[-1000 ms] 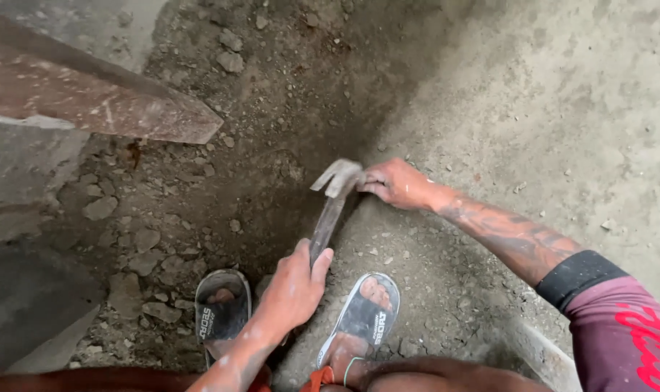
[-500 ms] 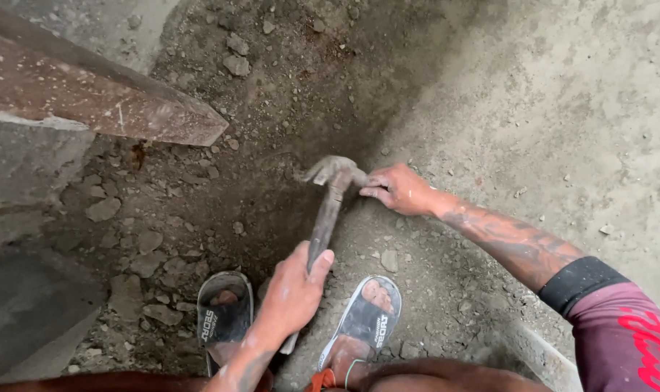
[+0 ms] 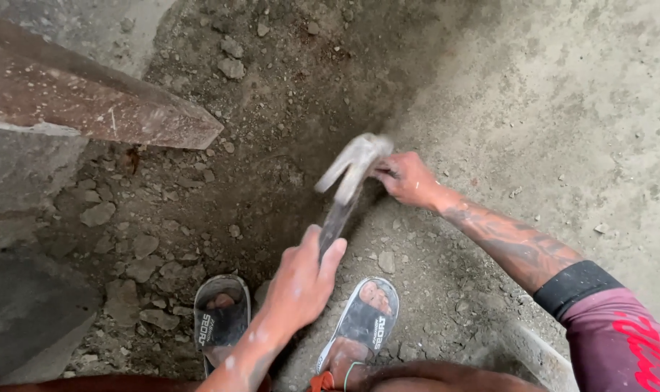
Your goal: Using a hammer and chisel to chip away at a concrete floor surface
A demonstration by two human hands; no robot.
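While left hand [image 3: 298, 283] grips the hammer [image 3: 348, 181], right hand [image 3: 406, 178] pinches something unseen against rubble [image 3: 148, 254]

hammer [image 3: 348, 181]: pale grey head, dark handle
sandals [image 3: 221, 319]: black straps, grey soles, white lettering
sleeve [image 3: 620, 341]: dusky pink with red marks, black cuff
forearm [image 3: 507, 239]: dark tattoo pattern
ground [image 3: 562, 109]: grey-brown dirt, pale dusty rubble
beam [image 3: 90, 105]: rusty brown, scratched
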